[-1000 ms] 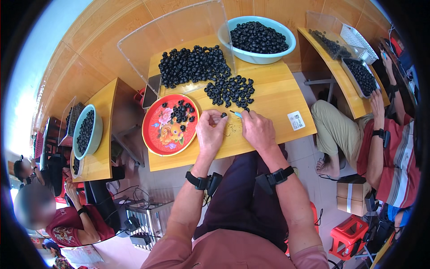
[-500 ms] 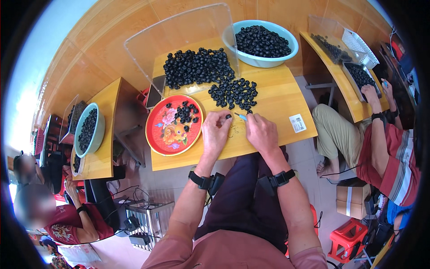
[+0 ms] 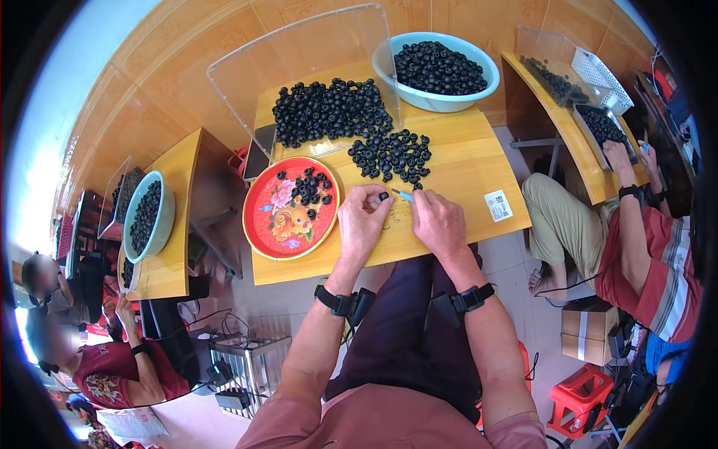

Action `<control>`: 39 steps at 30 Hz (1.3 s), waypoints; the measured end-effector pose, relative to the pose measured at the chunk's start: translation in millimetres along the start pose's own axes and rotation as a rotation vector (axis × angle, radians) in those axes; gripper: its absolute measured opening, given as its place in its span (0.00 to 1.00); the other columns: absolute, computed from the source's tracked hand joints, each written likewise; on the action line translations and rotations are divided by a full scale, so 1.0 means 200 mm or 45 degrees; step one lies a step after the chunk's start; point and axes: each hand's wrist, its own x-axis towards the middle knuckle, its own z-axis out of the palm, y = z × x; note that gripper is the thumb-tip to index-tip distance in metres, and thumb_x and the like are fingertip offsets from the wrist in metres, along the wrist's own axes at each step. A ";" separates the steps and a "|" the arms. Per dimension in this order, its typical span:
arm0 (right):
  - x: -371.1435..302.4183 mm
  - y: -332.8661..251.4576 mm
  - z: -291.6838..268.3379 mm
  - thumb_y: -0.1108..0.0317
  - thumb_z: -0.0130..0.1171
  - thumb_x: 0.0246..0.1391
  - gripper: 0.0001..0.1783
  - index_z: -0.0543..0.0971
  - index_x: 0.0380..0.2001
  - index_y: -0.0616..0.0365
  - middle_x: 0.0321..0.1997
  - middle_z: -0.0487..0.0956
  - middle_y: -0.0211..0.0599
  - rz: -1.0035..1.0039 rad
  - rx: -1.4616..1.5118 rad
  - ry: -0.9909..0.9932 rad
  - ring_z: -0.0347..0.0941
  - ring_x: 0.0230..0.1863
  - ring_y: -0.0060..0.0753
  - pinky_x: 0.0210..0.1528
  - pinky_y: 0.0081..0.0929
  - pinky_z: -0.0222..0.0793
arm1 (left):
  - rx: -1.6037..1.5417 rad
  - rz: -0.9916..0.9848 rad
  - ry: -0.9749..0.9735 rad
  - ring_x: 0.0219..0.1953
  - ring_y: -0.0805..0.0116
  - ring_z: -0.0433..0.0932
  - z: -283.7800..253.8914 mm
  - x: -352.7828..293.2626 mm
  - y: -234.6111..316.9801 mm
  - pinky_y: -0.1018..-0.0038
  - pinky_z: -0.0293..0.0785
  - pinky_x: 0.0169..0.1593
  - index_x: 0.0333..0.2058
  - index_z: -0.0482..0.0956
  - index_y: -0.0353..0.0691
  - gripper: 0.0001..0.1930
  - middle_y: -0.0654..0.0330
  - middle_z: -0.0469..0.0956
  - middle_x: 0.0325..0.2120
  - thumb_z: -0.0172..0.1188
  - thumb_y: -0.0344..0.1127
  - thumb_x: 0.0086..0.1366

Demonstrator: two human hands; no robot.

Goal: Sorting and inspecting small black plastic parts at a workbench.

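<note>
The red tray [image 3: 260, 223] lies at nine o'clock from the left hand [image 3: 361, 227], which I see pinching a small black ball [image 3: 384, 196] at its one o'clock. That ball looks light, firm and smooth, likely slippery; round its sides seems the safest hold. Next, pointing to ten o'clock, a blue-handled tool [image 3: 406, 196] sits gripped in the curled right hand [image 3: 439, 223].

From afar I make out a small, black, round piece [image 3: 384, 196] and, just right, a slanted tool [image 3: 405, 196] (blue-handled, dark-tipped).
</note>
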 end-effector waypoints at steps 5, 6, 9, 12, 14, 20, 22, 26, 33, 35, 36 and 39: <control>0.01 -0.01 -0.02 0.69 0.63 0.58 0.05 0.76 0.32 0.55 0.25 0.76 0.36 0.016 0.016 -0.027 0.80 0.29 0.41 0.29 0.40 0.76 | 0.114 0.181 0.053 0.31 0.75 0.79 -0.01 0.00 0.01 0.76 0.78 0.38 0.43 0.85 0.34 0.12 0.59 0.81 0.34 0.71 0.23 0.60; 0.01 -0.01 -0.02 0.69 0.63 0.58 0.05 0.76 0.32 0.55 0.25 0.76 0.36 0.015 0.017 -0.027 0.80 0.29 0.41 0.29 0.40 0.76 | 0.095 0.119 0.037 0.32 0.74 0.80 -0.02 0.00 0.01 0.76 0.79 0.38 0.44 0.85 0.34 0.12 0.58 0.81 0.35 0.70 0.23 0.60; 0.01 -0.01 -0.02 0.69 0.63 0.58 0.05 0.76 0.32 0.55 0.25 0.76 0.36 0.016 0.012 -0.020 0.80 0.29 0.41 0.29 0.39 0.76 | 0.085 0.113 0.029 0.33 0.73 0.81 -0.02 0.00 0.01 0.75 0.79 0.39 0.44 0.85 0.34 0.12 0.59 0.80 0.36 0.68 0.22 0.61; 0.00 -0.01 -0.02 0.69 0.63 0.58 0.05 0.76 0.31 0.55 0.25 0.76 0.36 0.010 0.017 -0.022 0.80 0.29 0.41 0.28 0.39 0.76 | 0.121 0.215 0.068 0.33 0.71 0.81 -0.02 0.00 0.02 0.74 0.80 0.38 0.45 0.85 0.35 0.13 0.59 0.79 0.35 0.69 0.23 0.60; 0.01 -0.01 -0.02 0.69 0.62 0.58 0.05 0.76 0.31 0.55 0.25 0.76 0.36 0.013 0.013 -0.019 0.80 0.28 0.41 0.28 0.39 0.76 | 0.154 0.224 0.060 0.33 0.70 0.82 -0.02 0.01 0.02 0.74 0.80 0.38 0.44 0.85 0.35 0.13 0.58 0.79 0.35 0.70 0.24 0.60; 0.00 -0.01 -0.02 0.69 0.62 0.58 0.05 0.76 0.31 0.55 0.25 0.76 0.36 -0.008 0.019 -0.016 0.80 0.28 0.40 0.27 0.39 0.76 | 0.224 0.252 0.053 0.32 0.67 0.82 0.00 0.00 -0.01 0.73 0.80 0.37 0.44 0.84 0.36 0.12 0.56 0.79 0.34 0.71 0.25 0.60; 0.00 0.00 -0.01 0.69 0.62 0.58 0.05 0.77 0.31 0.55 0.25 0.76 0.36 -0.042 0.044 -0.008 0.80 0.28 0.40 0.27 0.39 0.76 | 0.229 0.268 0.047 0.32 0.67 0.82 0.00 0.00 -0.01 0.73 0.80 0.37 0.44 0.83 0.36 0.13 0.56 0.79 0.34 0.71 0.25 0.60; 0.00 -0.01 -0.01 0.71 0.65 0.57 0.05 0.79 0.34 0.56 0.26 0.77 0.36 -0.071 0.095 -0.041 0.80 0.29 0.41 0.29 0.39 0.76 | 0.235 0.275 0.014 0.32 0.67 0.83 0.00 -0.01 -0.01 0.72 0.81 0.38 0.45 0.82 0.36 0.14 0.56 0.81 0.33 0.72 0.25 0.60; 0.00 0.00 -0.01 0.70 0.65 0.57 0.05 0.79 0.36 0.56 0.26 0.77 0.36 -0.067 0.077 -0.073 0.81 0.30 0.41 0.29 0.39 0.76 | 0.198 0.248 -0.015 0.32 0.68 0.83 0.00 -0.01 -0.01 0.73 0.82 0.38 0.45 0.82 0.36 0.14 0.57 0.82 0.34 0.72 0.25 0.60; 0.00 0.00 -0.01 0.70 0.64 0.58 0.05 0.79 0.36 0.56 0.26 0.77 0.36 -0.067 0.075 -0.067 0.81 0.29 0.42 0.29 0.39 0.76 | 0.155 0.226 -0.023 0.32 0.69 0.83 0.00 -0.01 -0.01 0.73 0.82 0.38 0.45 0.82 0.36 0.14 0.57 0.82 0.34 0.72 0.24 0.60; 0.00 0.00 0.00 0.70 0.64 0.58 0.05 0.79 0.36 0.56 0.26 0.77 0.36 -0.068 0.075 -0.069 0.81 0.29 0.42 0.29 0.39 0.76 | 0.113 0.200 -0.032 0.33 0.70 0.83 0.00 0.00 -0.01 0.73 0.82 0.38 0.45 0.82 0.36 0.14 0.57 0.82 0.34 0.72 0.24 0.61; 0.00 0.01 0.01 0.69 0.61 0.59 0.04 0.77 0.31 0.54 0.24 0.75 0.35 -0.077 0.062 0.003 0.80 0.26 0.40 0.26 0.40 0.75 | 0.048 0.162 -0.032 0.33 0.72 0.83 0.00 -0.01 -0.01 0.74 0.81 0.38 0.45 0.82 0.36 0.14 0.58 0.83 0.33 0.72 0.24 0.61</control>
